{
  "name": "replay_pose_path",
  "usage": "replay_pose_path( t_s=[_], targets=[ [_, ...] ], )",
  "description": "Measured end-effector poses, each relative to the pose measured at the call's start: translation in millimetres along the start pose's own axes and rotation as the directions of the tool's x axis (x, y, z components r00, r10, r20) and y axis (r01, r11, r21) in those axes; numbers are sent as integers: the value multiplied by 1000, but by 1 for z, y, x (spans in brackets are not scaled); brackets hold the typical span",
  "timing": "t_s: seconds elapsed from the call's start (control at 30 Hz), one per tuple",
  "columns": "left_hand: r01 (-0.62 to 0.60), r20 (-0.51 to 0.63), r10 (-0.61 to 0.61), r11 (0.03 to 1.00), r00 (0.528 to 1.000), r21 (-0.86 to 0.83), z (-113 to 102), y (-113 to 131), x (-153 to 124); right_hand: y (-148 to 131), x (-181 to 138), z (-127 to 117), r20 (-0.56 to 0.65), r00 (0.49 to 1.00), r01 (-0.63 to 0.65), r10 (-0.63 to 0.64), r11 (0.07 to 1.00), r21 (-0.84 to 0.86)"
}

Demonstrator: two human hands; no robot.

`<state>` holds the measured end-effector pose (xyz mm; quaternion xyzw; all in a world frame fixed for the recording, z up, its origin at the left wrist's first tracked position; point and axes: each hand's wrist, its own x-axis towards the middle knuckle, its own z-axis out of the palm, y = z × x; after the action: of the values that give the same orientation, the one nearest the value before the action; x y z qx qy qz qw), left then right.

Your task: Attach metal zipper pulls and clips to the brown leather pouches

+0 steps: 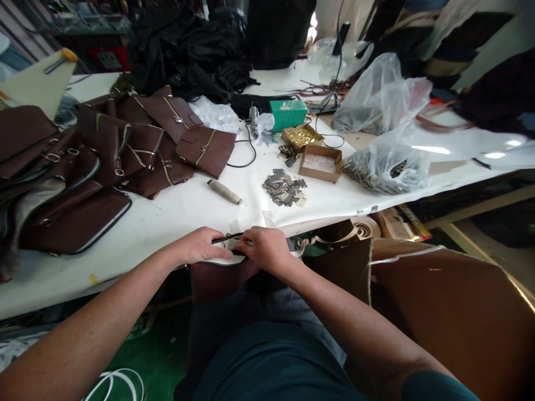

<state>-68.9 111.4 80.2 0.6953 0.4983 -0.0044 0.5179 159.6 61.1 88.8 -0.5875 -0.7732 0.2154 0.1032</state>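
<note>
My left hand (pixel 203 246) rests at the near edge of the white table (pixel 175 214), fingers closed on a thin dark tool or strap (pixel 227 238). My right hand (pixel 265 247) is closed beside it, touching the same dark piece. Under both hands lies a brown leather piece (pixel 217 275) that hangs over the table edge onto my lap. What exactly the right hand grips is hidden by its fingers.
Brown leather bags (pixel 125 147) are piled at the left. A heap of metal plates (pixel 285 189), a wooden-handled tool (pixel 224 191), small cardboard boxes (pixel 320 162), a green box (pixel 288 113) and plastic bags (pixel 384 161) lie beyond. A cardboard carton (pixel 438 301) stands at the right.
</note>
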Motion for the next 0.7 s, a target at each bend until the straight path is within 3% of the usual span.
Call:
replay_pose_path(
  t_s=[0.27,0.43,0.57,0.7],
  targets=[
    [22,-150,12,973,989,228,11,8,-6,-1,0,-4,60,998,-25,31,996,-86],
    [101,-205,0,870,979,482,11,23,-7,-1,0,-5,80,997,3,5,996,-91],
    [160,-283,1,822,959,547,14,28,-3,0,7,-1,84,996,-29,36,996,-89],
    [92,-228,46,826,972,556,17,30,-1,5,10,3,71,997,-34,40,996,-79]
  ],
)
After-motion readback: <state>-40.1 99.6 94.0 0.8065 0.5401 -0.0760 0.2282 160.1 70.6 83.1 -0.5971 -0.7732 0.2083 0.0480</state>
